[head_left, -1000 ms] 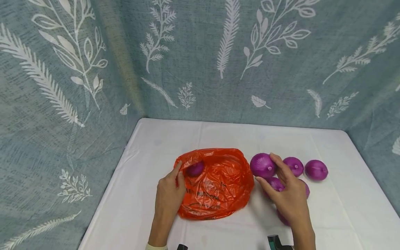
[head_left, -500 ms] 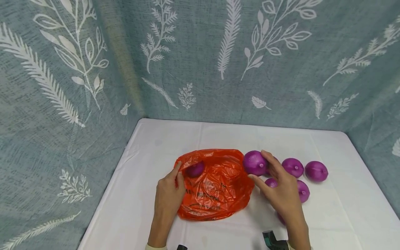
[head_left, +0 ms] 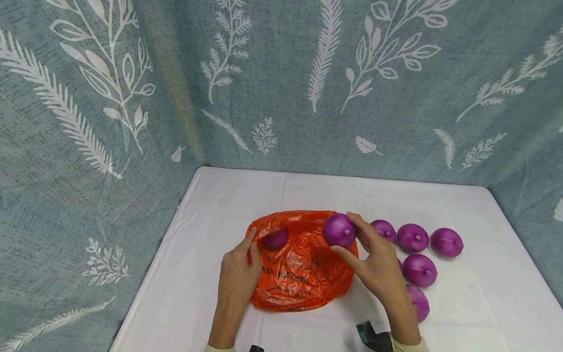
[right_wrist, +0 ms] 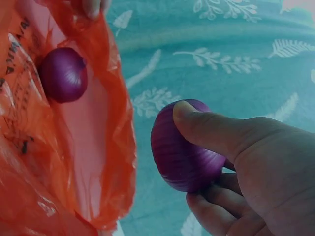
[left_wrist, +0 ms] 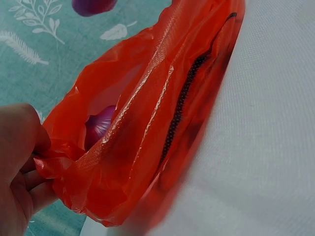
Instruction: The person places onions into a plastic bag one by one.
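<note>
Right fingers spread round purple onion, left fingers pinching red bag

The left wrist view's top edge crops one onion; print on the red bag is unreadably blurred.

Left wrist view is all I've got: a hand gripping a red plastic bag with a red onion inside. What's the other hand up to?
Observer: The right hand holds another red onion between thumb and fingers.
Operator: Oh! Are there more lying outside the red plastic bag?
Observer: Yes, the head view shows at least six loose onions on the white cloth, to the right of the bag.
Operator: And is anything written on the bag?
Observer: Yes, the head view shows dark lettering on it, though I can't make out all of it.
</note>
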`<act>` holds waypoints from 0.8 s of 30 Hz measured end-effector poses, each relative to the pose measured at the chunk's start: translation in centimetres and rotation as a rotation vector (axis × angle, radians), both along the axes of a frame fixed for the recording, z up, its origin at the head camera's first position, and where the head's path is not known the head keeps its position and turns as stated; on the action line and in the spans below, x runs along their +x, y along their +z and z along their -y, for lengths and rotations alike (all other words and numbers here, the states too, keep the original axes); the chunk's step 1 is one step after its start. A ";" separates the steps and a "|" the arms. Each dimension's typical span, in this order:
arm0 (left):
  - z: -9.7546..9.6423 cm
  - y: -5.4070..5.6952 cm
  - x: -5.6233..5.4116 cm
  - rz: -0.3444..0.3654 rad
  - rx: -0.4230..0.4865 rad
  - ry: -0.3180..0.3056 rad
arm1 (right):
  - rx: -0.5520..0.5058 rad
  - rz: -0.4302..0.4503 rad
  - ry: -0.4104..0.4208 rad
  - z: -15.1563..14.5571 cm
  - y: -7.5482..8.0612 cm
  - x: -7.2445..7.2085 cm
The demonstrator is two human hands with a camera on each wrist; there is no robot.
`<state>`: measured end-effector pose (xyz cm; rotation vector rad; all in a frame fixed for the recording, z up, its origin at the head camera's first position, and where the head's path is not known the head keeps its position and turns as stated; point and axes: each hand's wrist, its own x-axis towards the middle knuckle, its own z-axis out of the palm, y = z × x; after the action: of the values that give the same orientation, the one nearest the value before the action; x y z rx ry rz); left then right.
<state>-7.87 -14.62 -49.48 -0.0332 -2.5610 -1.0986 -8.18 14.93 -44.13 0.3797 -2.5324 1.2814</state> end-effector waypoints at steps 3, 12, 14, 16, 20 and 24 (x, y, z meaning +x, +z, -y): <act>0.0 -0.1 0.0 -0.005 -0.001 0.000 | -0.007 0.013 0.014 0.4 -0.2 -0.2; -0.1 -0.2 0.0 -0.007 -0.015 0.005 | 0.003 0.056 0.050 1.4 -0.5 -0.3; -0.1 -0.2 0.0 -0.013 -0.019 0.008 | 0.018 0.060 0.047 1.5 -0.6 -0.4; -0.1 -0.2 0.0 -0.019 -0.022 0.008 | 0.026 0.074 0.048 1.7 -0.8 -0.5; -0.1 -0.2 0.0 -0.020 -0.025 0.004 | 0.056 0.097 0.057 2.2 -1.3 -0.5; -0.2 -0.2 0.0 -0.025 -0.026 0.001 | 0.073 0.104 0.077 2.7 -1.8 -0.7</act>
<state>-7.83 -14.46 -49.72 -0.0512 -2.5527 -1.0584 -8.88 12.23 -45.93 0.4408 -2.6812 1.2698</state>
